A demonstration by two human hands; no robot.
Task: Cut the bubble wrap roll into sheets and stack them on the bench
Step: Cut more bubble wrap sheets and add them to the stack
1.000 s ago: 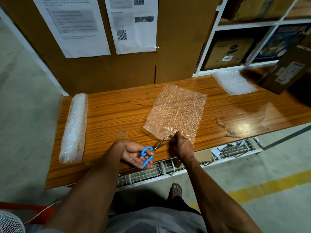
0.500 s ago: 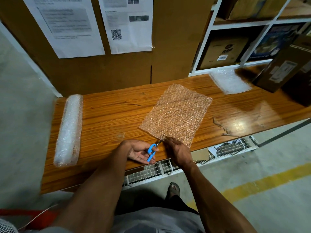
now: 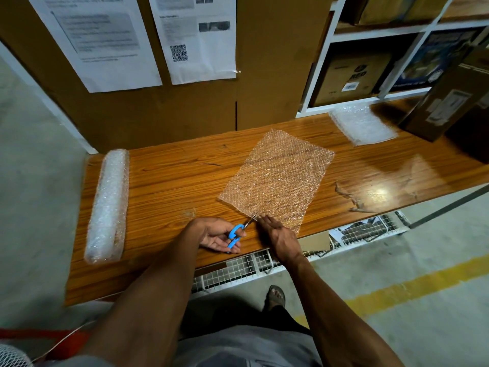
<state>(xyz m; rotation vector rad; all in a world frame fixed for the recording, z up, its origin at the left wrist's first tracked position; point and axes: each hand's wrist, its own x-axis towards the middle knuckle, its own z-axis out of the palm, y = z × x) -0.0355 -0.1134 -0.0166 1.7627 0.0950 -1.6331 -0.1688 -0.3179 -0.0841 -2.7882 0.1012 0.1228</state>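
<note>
Scissors at the near corner of a bubble wrap sheet on the desk.

The left hand [image 3: 219, 235] holds the blue-handled scissors [image 3: 236, 234], its grip curled through the loops, blade tips touching the near edge of the bubble wrap sheet [image 3: 277, 178]. The right hand [image 3: 277, 235] lies just beside the blades with straight fingers pressing that sheet's near corner flat, holding nothing. The sheet lies flat mid-desk [image 3: 169, 181], angled. The bubble wrap roll [image 3: 107, 205] lies at the desk's left end, well apart. A stack of cut sheets [image 3: 362, 124] sits at the far right, beside a cardboard box [image 3: 447, 102].
</note>
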